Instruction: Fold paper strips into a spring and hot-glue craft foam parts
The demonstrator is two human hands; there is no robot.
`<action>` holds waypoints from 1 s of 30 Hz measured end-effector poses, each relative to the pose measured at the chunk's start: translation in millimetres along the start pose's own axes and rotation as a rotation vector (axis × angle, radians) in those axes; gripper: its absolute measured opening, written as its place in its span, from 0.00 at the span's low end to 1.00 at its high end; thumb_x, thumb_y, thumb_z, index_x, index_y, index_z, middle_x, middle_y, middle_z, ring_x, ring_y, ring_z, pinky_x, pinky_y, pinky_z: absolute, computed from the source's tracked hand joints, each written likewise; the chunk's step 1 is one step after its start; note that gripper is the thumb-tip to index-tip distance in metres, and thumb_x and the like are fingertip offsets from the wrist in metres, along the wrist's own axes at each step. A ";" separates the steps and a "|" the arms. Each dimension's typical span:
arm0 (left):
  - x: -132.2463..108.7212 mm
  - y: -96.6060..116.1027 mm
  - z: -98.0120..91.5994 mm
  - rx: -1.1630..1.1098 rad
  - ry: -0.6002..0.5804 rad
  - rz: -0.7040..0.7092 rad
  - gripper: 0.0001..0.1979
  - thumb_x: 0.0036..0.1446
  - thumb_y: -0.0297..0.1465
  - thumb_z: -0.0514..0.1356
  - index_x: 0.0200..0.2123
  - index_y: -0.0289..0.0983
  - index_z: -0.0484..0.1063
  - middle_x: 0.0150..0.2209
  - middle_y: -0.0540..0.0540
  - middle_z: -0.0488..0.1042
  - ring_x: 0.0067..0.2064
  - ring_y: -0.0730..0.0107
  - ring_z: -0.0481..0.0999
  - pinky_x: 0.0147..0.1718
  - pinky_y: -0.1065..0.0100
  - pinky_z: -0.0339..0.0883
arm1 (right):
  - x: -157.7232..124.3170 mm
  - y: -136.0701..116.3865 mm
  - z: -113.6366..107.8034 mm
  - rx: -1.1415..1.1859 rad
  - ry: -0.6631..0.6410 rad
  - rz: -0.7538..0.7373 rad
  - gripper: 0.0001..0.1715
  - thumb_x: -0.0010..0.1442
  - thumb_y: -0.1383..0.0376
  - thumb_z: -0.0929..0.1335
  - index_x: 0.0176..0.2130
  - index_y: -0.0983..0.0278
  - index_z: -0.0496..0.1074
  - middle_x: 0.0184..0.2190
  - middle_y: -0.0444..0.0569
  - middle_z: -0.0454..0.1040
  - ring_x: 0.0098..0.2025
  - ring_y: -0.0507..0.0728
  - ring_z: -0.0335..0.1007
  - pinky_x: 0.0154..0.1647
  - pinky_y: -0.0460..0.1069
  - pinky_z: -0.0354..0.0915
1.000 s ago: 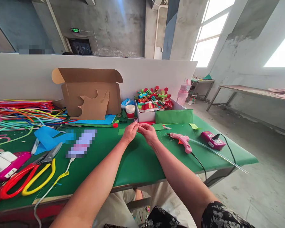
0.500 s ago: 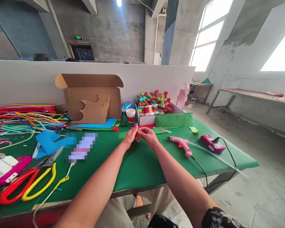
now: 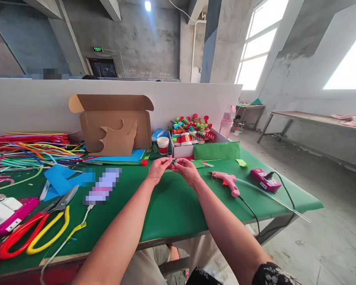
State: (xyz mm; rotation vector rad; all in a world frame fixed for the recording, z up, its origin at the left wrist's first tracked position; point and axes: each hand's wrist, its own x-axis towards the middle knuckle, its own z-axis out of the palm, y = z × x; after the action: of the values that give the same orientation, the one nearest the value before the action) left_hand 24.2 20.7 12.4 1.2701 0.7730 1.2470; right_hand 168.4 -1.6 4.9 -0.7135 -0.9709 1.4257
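Over the middle of the green table, my left hand (image 3: 159,171) and my right hand (image 3: 186,170) meet fingertip to fingertip. Pinched between them is a small dark green piece (image 3: 174,161), mostly covered by the fingers, so its exact kind is hard to make out. Just beyond the hands stands a small purplish cylinder (image 3: 169,155). A strip of green paper (image 3: 198,163) lies past my right hand. Off to the left of it all, a red disc (image 3: 144,162) and a dark coil (image 3: 153,157) rest near my left hand.
A pink glue gun (image 3: 230,182) with its cord lies right, near a magenta power strip (image 3: 265,180). Large scissors (image 3: 52,213), a phone (image 3: 103,186) and pipe cleaners (image 3: 32,148) occupy the left. Behind are a cardboard box (image 3: 115,130), paper cups (image 3: 163,145) and a box of colourful figures (image 3: 182,151).
My left hand has drawn slightly left and its fingers have straightened. The small dark green piece now shows between the fingertips, where before it was almost hidden.
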 end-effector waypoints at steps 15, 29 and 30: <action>-6.2 7.8 3.0 0.001 -0.037 -0.034 0.19 0.37 0.37 0.72 0.35 0.35 0.81 0.31 0.46 0.79 0.32 0.69 0.74 0.36 0.66 0.69 | -3.2 -1.2 -0.1 0.015 0.066 0.005 0.27 0.32 0.59 0.82 0.32 0.64 0.74 0.24 0.43 0.77 0.27 0.50 0.73 0.37 0.49 0.71; -4.3 3.8 4.0 0.041 0.067 0.020 0.15 0.38 0.39 0.70 0.26 0.35 0.75 0.25 0.50 0.75 0.26 0.73 0.71 0.30 0.68 0.68 | -1.5 2.0 0.1 0.032 0.081 0.025 0.26 0.30 0.60 0.82 0.26 0.63 0.69 0.21 0.41 0.74 0.26 0.51 0.74 0.37 0.49 0.72; -4.2 3.5 4.3 0.048 0.078 0.023 0.15 0.37 0.40 0.70 0.25 0.36 0.74 0.24 0.51 0.74 0.25 0.73 0.71 0.30 0.68 0.68 | -1.6 2.4 0.2 0.033 0.083 0.027 0.26 0.30 0.60 0.82 0.26 0.63 0.68 0.21 0.41 0.74 0.26 0.51 0.74 0.37 0.49 0.72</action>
State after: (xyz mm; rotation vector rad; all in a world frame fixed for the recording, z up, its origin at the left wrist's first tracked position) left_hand 26.5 15.1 15.7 1.2784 0.8507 1.3092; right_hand 167.3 -3.1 2.7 -0.7581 -0.8739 1.4215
